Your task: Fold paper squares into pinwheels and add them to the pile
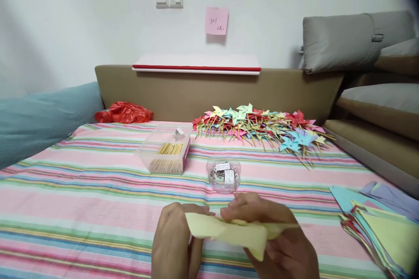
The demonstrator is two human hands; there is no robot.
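Note:
A pale yellow paper pinwheel (pixel 229 234), its blades bent over, is held between my two hands low in the view. My left hand (pixel 173 235) has its fingers curled at the paper's left end. On the other side, my right hand (pixel 288 239) grips it, with the fingers over the top edge and the thumb side underneath. The fingertips behind the paper are partly hidden. Just beyond the hands stands a clear round tub (pixel 224 176) of small metal pieces with white labels inside.
Thin wooden sticks (pixel 170 157) lie in a clear plastic box (pixel 142 150). Many coloured pinwheels (pixel 262 124) are heaped at the back right. A stack of coloured paper sheets (pixel 386 231) lies at right. A red plastic bag (pixel 127 112) and grey cushions (pixel 343 41) edge the striped cloth (pixel 81 209).

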